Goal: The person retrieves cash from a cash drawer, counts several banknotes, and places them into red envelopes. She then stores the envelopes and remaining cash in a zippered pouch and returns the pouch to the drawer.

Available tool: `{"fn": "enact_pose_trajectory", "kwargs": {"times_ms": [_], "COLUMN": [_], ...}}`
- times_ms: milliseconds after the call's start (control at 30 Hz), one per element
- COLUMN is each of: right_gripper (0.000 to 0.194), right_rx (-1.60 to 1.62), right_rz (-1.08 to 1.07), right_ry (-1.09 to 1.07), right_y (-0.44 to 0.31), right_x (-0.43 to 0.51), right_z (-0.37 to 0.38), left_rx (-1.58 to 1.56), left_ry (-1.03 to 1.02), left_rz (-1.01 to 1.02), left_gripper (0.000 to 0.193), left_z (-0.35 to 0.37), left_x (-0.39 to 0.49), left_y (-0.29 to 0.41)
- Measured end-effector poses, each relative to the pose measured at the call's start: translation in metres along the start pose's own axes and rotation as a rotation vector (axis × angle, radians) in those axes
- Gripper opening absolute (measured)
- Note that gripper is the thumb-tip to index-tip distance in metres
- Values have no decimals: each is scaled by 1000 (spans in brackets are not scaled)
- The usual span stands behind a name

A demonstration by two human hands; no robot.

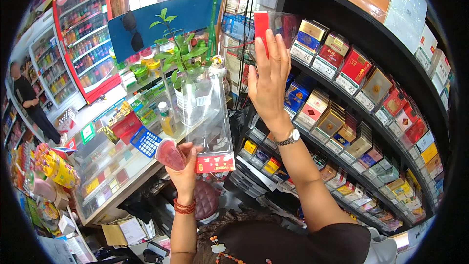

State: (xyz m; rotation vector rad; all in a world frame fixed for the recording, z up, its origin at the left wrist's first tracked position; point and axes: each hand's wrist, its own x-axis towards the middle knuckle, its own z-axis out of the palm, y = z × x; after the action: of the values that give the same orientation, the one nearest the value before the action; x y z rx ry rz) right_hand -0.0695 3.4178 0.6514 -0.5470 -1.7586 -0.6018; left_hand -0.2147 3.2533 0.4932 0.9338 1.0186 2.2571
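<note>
My left hand (184, 170) grips a folded pinkish-red banknote (172, 155) and the lower end of a long clear plastic bag (209, 128) with a red printed header (215, 162). The bag looks flat and see-through, with the counter showing behind it. A blue calculator (146, 141) lies on the glass counter just beyond the note. My right hand (271, 84) is raised by the cigarette shelves, fingers stretched out and thumb apart. Its fingertips overlap a red strip (261, 25) with clear plastic attached; whether they touch it is unclear.
Cigarette packs (353, 69) fill the black shelves at right. On the glass counter (106, 176) stand a bottle (167, 119), a red box (126, 127) and a potted plant (179, 55). A quilted stool (206, 200) is below. Someone (31, 99) stands near the drinks fridges (86, 33).
</note>
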Motion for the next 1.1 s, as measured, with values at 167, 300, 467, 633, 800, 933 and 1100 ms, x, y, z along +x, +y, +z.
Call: {"fn": "enact_pose_trajectory", "kwargs": {"times_ms": [167, 300, 467, 633, 800, 933, 1100], "right_gripper": [64, 55, 61, 75, 71, 60, 53], "right_rx": [49, -1, 7, -52, 203, 35, 79], "right_rz": [62, 159, 231, 320, 157, 83, 151], "right_ry": [112, 90, 86, 17, 136, 199, 209], "right_y": [23, 44, 59, 54, 16, 29, 57], "right_x": [5, 22, 46, 59, 48, 29, 29], "right_z": [11, 13, 20, 29, 5, 15, 16], "left_rx": [29, 77, 247, 227, 242, 164, 104], "left_ry": [-35, -82, -274, -295, -169, -153, -96], "left_rz": [-43, -3, 274, 247, 222, 203, 183], "left_gripper": [15, 13, 15, 17, 16, 17, 21], "left_z": [3, 27, 72, 79, 53, 44, 28], "left_x": [8, 23, 80, 79, 64, 50, 43], "left_y": [6, 22, 57, 62, 43, 29, 27]}}
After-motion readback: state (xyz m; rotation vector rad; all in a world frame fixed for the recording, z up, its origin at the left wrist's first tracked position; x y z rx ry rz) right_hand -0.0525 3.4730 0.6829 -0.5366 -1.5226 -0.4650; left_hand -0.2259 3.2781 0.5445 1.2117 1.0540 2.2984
